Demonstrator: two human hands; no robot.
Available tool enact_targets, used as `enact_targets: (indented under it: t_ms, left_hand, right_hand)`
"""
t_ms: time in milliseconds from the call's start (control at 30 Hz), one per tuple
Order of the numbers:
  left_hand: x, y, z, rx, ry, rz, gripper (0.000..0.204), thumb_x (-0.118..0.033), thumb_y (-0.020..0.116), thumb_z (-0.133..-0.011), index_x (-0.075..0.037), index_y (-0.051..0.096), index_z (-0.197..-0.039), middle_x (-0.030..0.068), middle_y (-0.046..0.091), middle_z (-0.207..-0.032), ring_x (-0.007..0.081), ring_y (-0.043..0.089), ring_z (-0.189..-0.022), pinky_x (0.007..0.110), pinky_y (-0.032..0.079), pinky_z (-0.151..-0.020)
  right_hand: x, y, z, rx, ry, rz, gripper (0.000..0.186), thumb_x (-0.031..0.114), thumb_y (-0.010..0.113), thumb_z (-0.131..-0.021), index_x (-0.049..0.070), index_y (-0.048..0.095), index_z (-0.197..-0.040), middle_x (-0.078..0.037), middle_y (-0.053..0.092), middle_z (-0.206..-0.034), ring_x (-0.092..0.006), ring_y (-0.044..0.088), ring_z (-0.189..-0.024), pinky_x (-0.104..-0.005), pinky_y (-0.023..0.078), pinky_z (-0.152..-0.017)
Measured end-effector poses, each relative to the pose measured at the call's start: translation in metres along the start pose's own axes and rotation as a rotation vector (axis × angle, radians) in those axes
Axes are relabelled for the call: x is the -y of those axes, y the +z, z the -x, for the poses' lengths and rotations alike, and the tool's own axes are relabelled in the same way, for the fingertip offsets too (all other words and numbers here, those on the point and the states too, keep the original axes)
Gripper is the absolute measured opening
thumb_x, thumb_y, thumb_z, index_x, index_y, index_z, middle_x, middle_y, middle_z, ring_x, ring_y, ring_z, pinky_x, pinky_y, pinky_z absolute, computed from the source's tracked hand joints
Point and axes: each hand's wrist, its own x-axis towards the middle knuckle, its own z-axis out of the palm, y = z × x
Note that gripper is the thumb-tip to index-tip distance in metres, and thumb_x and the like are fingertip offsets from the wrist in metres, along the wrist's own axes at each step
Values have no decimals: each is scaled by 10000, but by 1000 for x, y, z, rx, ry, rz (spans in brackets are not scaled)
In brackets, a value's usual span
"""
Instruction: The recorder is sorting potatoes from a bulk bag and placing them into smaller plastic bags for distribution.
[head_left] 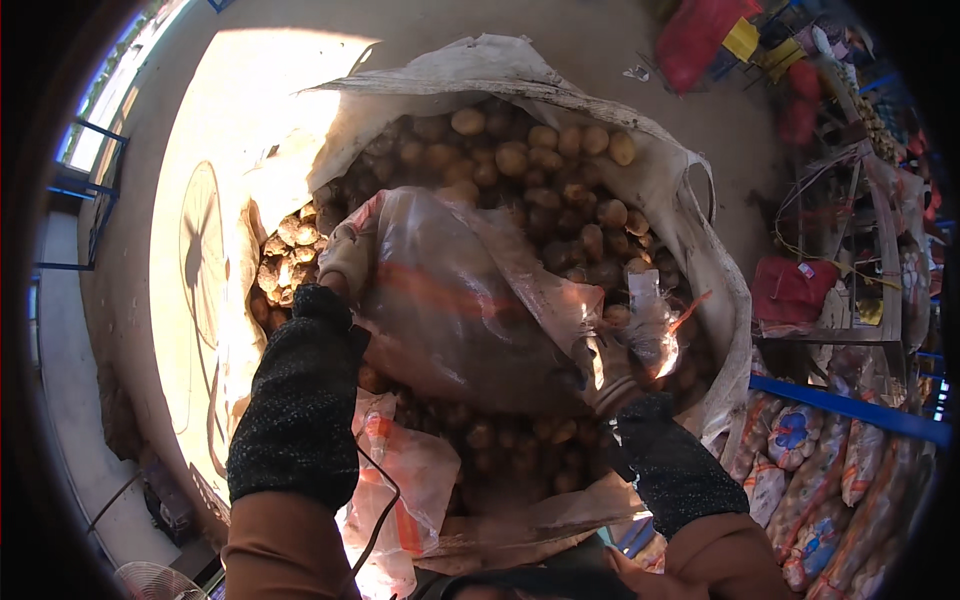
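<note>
A big white bulk bag (pixel 680 190) stands open in front of me, holding many round brown potatoes (pixel 545 160). Stretched over them is a thin, see-through sack (pixel 440 290) with orange stripes. At its left edge my left hand (pixel 347 258) is closed on the sack. My right hand (pixel 612 378) grips the sack's right side, lower down; its fingers are partly hidden by sack folds. Whether potatoes lie inside the sack is not plain. Another orange-striped sack (pixel 400 480) hangs over the bulk bag's near side, by my left forearm.
Filled striped sacks (pixel 790 500) lie at the lower right, beside a blue bar (pixel 850 408). A rack (pixel 870 240) and a red bag (pixel 792 290) stand at the right. A fan (pixel 155 580) is at the lower left. Dark cord (pixel 385 480) runs near my left forearm.
</note>
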Motion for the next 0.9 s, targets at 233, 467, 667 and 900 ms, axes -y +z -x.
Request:
enact_targets:
  t_ms: [233, 467, 667, 900]
  left_hand:
    - [50, -26, 14, 202, 48, 156, 170, 17, 458, -866, -60, 579, -956, 38, 597, -871, 173, 587, -766, 316, 487, -637]
    - [50, -43, 149, 414, 551, 304, 198, -74, 562, -864, -7, 578, -1049, 39, 604, -850, 116, 566, -708, 231, 457, -581]
    - [24, -36, 287, 666, -63, 947, 240, -120, 599, -867, -35, 571, -1089, -2, 574, -810, 93, 531, -645, 233, 425, -539]
    - [49, -29, 314, 730, 48, 834, 214, -115, 578, -871, -45, 593, -1071, 16, 555, -732, 86, 521, -590, 245, 416, -498]
  right_hand:
    - [13, 5, 2, -168, -48, 181, 616, 402, 718, -678, 60, 558, -1164, -111, 547, -1175, -291, 475, -1164, -414, 379, -990]
    - [38, -28, 80, -358, 281, -597, 350, 264, 704, -732, 4, 618, -950, -162, 628, -827, -353, 605, -741, -420, 475, -713]
    - [98, -33, 119, -518, 76, -74, 366, 316, 626, -792, 84, 596, -1074, -156, 509, -1205, -327, 510, -1048, -415, 425, -882]
    - [199, 6, 10, 206, -391, -784, 224, 214, 595, -828, 78, 637, -1001, -152, 648, -967, -299, 620, -952, -351, 491, -790]
